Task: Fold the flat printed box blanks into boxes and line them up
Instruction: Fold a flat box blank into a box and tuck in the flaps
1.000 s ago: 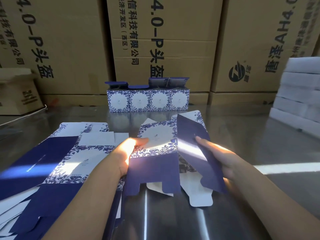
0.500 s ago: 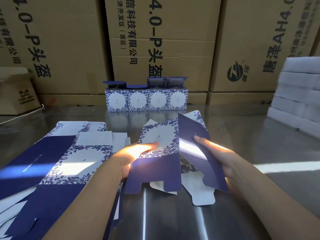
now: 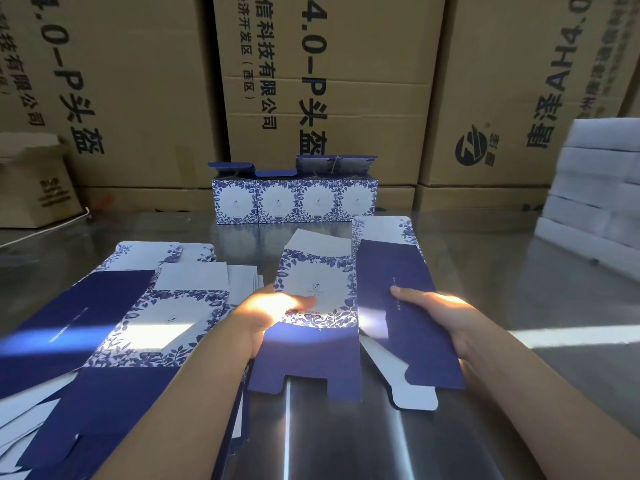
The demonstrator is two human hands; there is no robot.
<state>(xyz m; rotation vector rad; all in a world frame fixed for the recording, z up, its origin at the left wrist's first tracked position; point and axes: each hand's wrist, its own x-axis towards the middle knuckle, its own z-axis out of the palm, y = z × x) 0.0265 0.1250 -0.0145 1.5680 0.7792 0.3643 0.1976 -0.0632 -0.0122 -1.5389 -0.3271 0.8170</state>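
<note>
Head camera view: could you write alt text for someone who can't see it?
A person's left hand and right hand hold a partly opened blue-and-white floral box blank over a shiny metal table. A stack of flat blanks lies at left, and four folded boxes stand side by side at the back before large brown cartons.

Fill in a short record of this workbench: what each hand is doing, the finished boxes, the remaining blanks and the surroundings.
Left hand: grips the printed panel of a box blank, thumb on top
Right hand: grips the same blank's dark blue panel, angled up
Finished boxes: four, side by side at the back of the table, top flaps open
Flat blanks: loose stack at the left
Surroundings: brown cartons behind; white stack at right
</note>
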